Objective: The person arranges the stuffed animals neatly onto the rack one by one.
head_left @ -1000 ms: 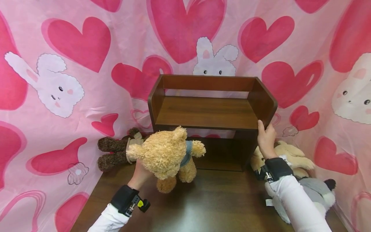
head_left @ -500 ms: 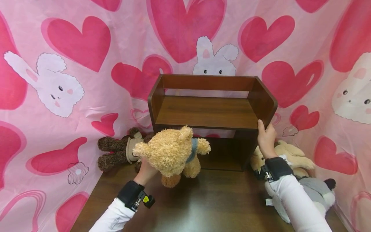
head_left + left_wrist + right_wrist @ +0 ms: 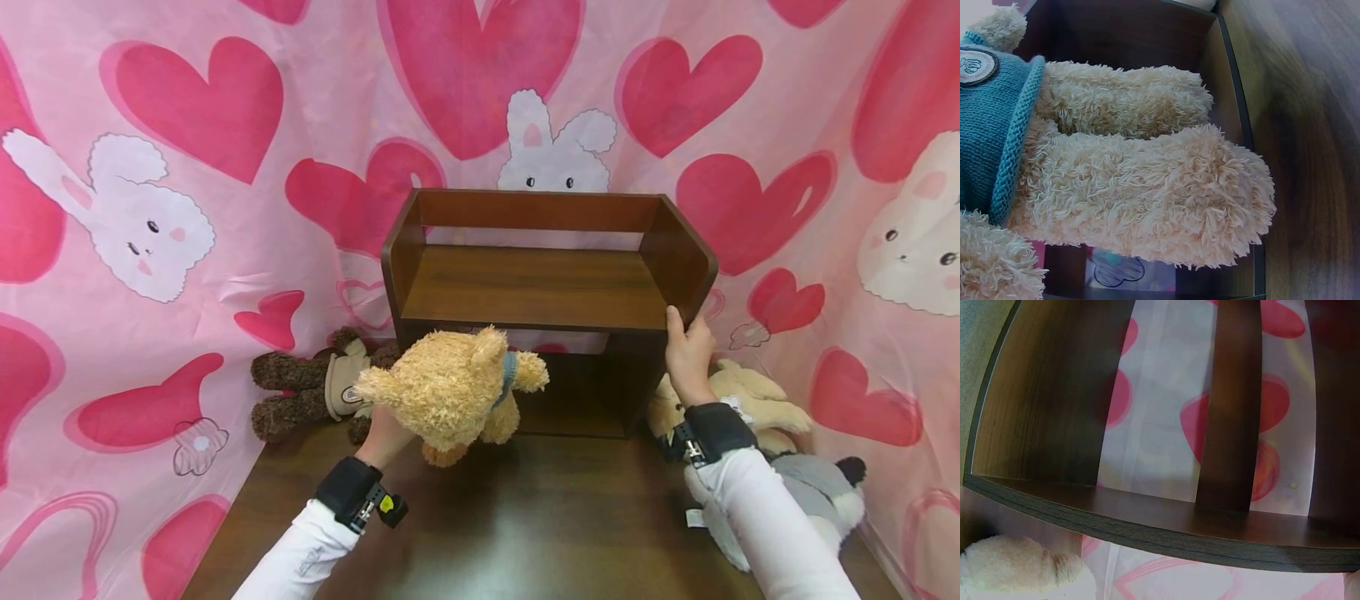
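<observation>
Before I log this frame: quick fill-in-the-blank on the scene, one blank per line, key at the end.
1. The right hand grips the wooden shelf at its ____ side, as the head camera sees it.
2. The left hand holds the tan bear, while a second bear lying at the far left has dark ____ fur.
3. The large red shapes printed on the pink backdrop are ____.
4. The sleeves on both arms are ____.

Missing words: right; brown; hearts; white.

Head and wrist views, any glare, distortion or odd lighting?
Head view: a soft glare patch on the tabletop; left wrist view: legs of the teddy bear look fairly sharp, the top-left corner washed out; right wrist view: the edge of the shelf bows, probably lens distortion.
</observation>
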Available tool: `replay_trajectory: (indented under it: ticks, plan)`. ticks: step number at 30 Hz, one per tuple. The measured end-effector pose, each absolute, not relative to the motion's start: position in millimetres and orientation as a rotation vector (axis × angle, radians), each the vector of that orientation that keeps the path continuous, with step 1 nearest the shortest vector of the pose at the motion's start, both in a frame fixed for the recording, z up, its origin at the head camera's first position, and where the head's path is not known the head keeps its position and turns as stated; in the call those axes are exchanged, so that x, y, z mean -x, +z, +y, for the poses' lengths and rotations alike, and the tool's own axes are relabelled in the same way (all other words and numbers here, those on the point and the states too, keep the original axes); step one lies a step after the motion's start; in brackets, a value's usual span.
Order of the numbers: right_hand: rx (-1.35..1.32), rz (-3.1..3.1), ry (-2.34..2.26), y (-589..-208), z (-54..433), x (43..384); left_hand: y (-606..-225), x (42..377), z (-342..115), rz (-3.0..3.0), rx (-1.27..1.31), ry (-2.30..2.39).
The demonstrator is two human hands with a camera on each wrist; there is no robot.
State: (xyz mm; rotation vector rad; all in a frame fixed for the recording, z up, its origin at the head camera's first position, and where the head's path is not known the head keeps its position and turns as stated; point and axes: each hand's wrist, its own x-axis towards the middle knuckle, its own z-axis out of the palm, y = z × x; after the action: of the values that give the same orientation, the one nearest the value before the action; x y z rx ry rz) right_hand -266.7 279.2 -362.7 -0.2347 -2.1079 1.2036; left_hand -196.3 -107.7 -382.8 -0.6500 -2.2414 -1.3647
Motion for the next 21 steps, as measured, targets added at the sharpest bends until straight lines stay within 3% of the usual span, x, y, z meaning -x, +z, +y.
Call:
replay_trajectory:
  ticks: [10,13,16,21]
  plan:
    - [0.238,-2.103,1.196,-364,280,267,-380,223,-96,-1.994,1.199,-1.859]
    - [0.236,-2.094,1.198,-364,280,268,-385,231,-92,-1.981,1.289,-1.818]
    - [0.228,-2.086,1.193,-365,279,269,-398,238,-93,-2.008,1.221,-1.733]
    - [0.219,-2.075,1.191,-365,278,269,-430,234,-107,-2.114,0.772,-1.397]
